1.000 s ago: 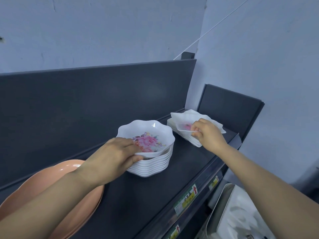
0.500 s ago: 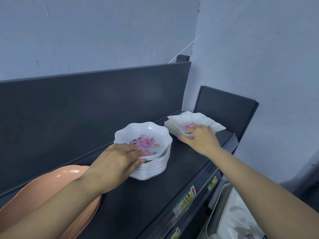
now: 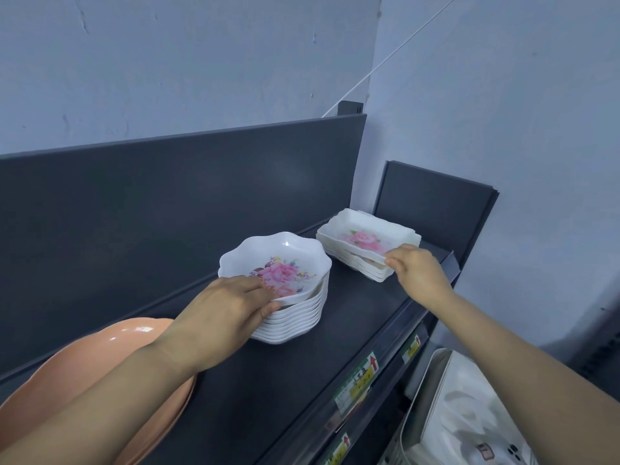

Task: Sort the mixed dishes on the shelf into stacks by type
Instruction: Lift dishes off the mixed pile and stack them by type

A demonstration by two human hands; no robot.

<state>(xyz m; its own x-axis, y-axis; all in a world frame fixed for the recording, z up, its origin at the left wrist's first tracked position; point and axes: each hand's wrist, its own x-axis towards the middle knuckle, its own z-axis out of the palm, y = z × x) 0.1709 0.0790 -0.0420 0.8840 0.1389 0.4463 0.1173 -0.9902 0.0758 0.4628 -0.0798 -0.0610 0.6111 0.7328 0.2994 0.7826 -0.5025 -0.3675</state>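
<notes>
A stack of several white scalloped bowls [image 3: 295, 317] with a pink rose print stands mid-shelf on the dark shelf [image 3: 352, 327]. My left hand [image 3: 231, 310] grips the near rim of the top bowl [image 3: 285, 260], thumb under the rim and fingers inside. At the right end sits a stack of white rectangular dishes [image 3: 352, 260] with the same rose print. My right hand [image 3: 416, 270] pinches the near corner of the top rectangular dish [image 3: 369, 236], which lies flat on its stack.
Peach plates [image 3: 100, 357] lie at the shelf's left end under my left forearm. A dark back panel [image 3: 167, 203] and a side panel [image 3: 432, 203] bound the shelf. Price labels [image 3: 359, 380] line the front edge. A metal tray with a white bag [image 3: 463, 414] sits below right.
The rectangular dish in my right hand, tilted and raised a second ago, now rests level on its stack. My left hand stays on the top bowl's rim.
</notes>
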